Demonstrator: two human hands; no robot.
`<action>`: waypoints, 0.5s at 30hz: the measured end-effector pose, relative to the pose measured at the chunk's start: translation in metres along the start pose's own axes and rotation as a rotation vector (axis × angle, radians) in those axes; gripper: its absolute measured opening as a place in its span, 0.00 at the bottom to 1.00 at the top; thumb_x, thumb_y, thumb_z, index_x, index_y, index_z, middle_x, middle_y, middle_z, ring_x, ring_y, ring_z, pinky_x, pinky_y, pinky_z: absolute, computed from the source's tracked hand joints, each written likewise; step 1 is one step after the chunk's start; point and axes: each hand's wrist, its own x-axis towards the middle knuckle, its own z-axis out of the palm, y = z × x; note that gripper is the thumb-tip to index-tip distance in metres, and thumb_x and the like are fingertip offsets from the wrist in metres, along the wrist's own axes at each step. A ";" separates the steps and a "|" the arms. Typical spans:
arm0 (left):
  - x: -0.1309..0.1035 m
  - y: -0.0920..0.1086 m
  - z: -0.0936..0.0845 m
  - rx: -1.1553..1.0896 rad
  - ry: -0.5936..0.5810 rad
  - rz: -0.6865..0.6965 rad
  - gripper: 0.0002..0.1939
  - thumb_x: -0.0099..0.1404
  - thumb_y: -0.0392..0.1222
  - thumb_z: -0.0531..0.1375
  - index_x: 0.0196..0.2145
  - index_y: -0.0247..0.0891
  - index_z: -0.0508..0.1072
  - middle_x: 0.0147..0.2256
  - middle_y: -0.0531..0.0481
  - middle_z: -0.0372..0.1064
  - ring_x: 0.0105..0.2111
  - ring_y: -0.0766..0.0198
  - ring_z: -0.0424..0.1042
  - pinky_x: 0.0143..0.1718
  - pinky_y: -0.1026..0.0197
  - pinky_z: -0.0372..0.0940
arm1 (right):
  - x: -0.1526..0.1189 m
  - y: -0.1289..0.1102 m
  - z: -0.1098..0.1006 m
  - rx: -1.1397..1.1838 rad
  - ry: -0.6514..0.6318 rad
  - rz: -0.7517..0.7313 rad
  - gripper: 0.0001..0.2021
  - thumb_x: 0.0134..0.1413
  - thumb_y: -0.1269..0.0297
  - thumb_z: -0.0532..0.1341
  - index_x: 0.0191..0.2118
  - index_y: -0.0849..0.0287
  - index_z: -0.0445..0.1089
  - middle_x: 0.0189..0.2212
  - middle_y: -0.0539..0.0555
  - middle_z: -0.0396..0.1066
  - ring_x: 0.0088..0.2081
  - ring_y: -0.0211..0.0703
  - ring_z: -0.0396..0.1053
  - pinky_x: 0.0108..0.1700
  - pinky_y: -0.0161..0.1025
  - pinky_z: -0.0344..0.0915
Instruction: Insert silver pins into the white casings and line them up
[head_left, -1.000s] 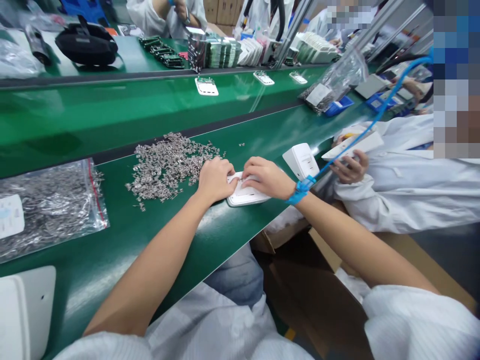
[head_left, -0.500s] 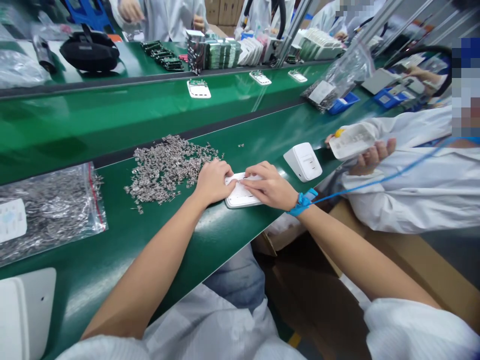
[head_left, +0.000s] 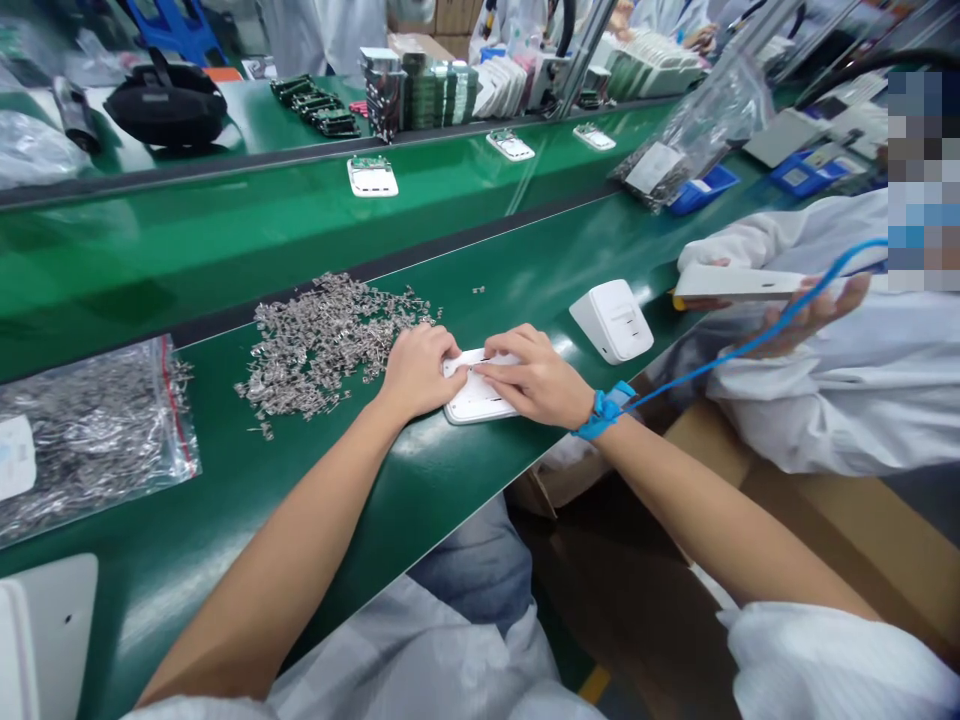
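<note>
A white plastic housing [head_left: 480, 405] lies on the green bench in front of me, its inner side up. My left hand [head_left: 420, 372] grips its left end, the thumb pressing on the top face. From the other side, my right hand [head_left: 536, 378] has its thumb and fingertips pinched together over the middle of the housing. Whatever sits between those fingertips is too small to make out. A blue wrist strap [head_left: 602, 410] with a cord circles my right wrist. Just beyond my left hand spreads a pile of small metal clips [head_left: 319, 345].
A clear bag of metal parts [head_left: 97, 430] lies at left, above a white casing [head_left: 52, 630]. A white wedge-shaped unit [head_left: 615, 322] stands at right. Beside it, a co-worker's hand [head_left: 814, 310] holds a white panel [head_left: 739, 283]. Part-filled housings [head_left: 373, 178] sit on the green strip behind.
The co-worker's panel has turned from face-on to nearly edge-on. Housings on the strip appear slightly further left. My view has shifted a little; both my hands stay at the housing.
</note>
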 end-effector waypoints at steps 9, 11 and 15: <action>-0.004 0.004 0.005 0.140 0.045 0.037 0.06 0.58 0.41 0.61 0.27 0.41 0.67 0.30 0.48 0.71 0.37 0.54 0.68 0.38 0.51 0.57 | 0.000 -0.005 0.001 -0.033 0.023 0.003 0.12 0.67 0.66 0.55 0.44 0.54 0.77 0.47 0.59 0.71 0.47 0.51 0.61 0.45 0.49 0.57; -0.004 0.003 0.007 0.174 0.056 0.051 0.06 0.58 0.42 0.61 0.27 0.41 0.67 0.30 0.47 0.71 0.37 0.54 0.68 0.37 0.51 0.56 | -0.002 -0.005 0.004 -0.021 0.047 0.011 0.12 0.67 0.66 0.56 0.43 0.54 0.78 0.46 0.58 0.72 0.47 0.51 0.62 0.47 0.50 0.58; 0.001 0.006 0.004 0.235 0.045 0.064 0.05 0.59 0.42 0.60 0.28 0.40 0.68 0.30 0.46 0.71 0.37 0.52 0.68 0.37 0.51 0.56 | -0.002 -0.007 0.006 0.009 0.121 -0.007 0.11 0.65 0.66 0.57 0.42 0.54 0.78 0.46 0.57 0.73 0.48 0.51 0.63 0.48 0.51 0.59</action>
